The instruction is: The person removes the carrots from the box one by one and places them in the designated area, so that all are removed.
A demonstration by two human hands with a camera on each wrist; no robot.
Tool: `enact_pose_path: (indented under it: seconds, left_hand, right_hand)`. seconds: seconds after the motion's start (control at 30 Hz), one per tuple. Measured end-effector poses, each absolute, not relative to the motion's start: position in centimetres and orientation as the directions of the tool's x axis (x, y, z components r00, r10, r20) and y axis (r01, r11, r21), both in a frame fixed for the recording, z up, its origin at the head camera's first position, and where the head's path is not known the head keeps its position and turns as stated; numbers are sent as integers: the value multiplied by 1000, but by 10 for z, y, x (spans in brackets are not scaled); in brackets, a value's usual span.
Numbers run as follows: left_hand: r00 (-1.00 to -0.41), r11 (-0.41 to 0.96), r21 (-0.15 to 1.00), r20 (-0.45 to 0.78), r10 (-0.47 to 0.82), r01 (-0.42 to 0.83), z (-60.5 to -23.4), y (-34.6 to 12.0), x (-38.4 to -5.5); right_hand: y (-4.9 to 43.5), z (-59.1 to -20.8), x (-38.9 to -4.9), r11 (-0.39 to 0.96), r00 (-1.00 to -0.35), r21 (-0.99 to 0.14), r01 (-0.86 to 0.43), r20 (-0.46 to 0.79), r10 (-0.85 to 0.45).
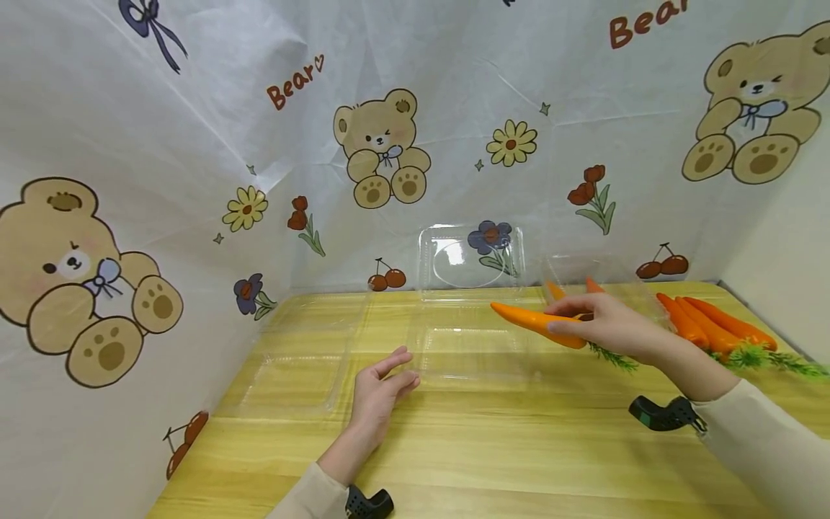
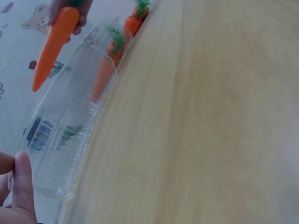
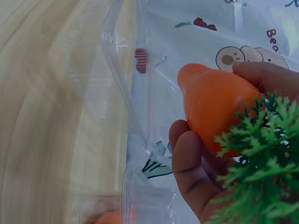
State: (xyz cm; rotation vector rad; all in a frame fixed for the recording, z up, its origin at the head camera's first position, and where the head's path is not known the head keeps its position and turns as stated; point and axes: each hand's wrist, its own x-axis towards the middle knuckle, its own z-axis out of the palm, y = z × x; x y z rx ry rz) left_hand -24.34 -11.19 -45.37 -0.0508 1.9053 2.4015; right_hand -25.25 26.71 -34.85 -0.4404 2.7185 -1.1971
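My right hand (image 1: 612,328) grips an orange toy carrot (image 1: 528,318) near its thick end and holds it in the air over the right side of a clear plastic box (image 1: 476,376). The carrot's tip points left, and its green leaves (image 3: 261,163) hang below the hand. In the left wrist view, my left thumb and a finger (image 2: 22,184) pinch the near edge of the middle clear box. The head view places my left hand (image 1: 376,396) at that box's left side. The box's lid (image 1: 470,225) stands raised at the back.
Another clear box (image 1: 285,411) lies at the left. Behind my right hand, a third clear box (image 1: 590,257) has orange carrots in it, partly hidden. Several more carrots (image 1: 720,331) with green leaves lie at the right. A bear-printed sheet (image 1: 454,58) rises behind the wooden table (image 1: 519,454).
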Motion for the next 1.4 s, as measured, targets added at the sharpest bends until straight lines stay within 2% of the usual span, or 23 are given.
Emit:
enact_pose_path:
  seconds: [0.67, 0.9, 1.13, 1.4]
  left_hand:
    - [-997, -228, 971, -71, 38, -78, -453, -113, -245]
    - [-997, -226, 971, -71, 32, -76, -453, -111, -246]
    - [-996, -222, 971, -77, 40, -84, -454, -111, -244]
    - [-997, -229, 971, -66, 30, -71, -454, -110, -246]
  right_hand:
    - [335, -342, -241, 705, -971, -688, -176, 4, -239]
    - [371, -345, -244, 753, -982, -634, -173, 52, -183]
    - [403, -346, -248, 797, -996, -601, -62, -18, -91]
    - [444, -349, -251, 832, -999, -554, 19, -41, -5]
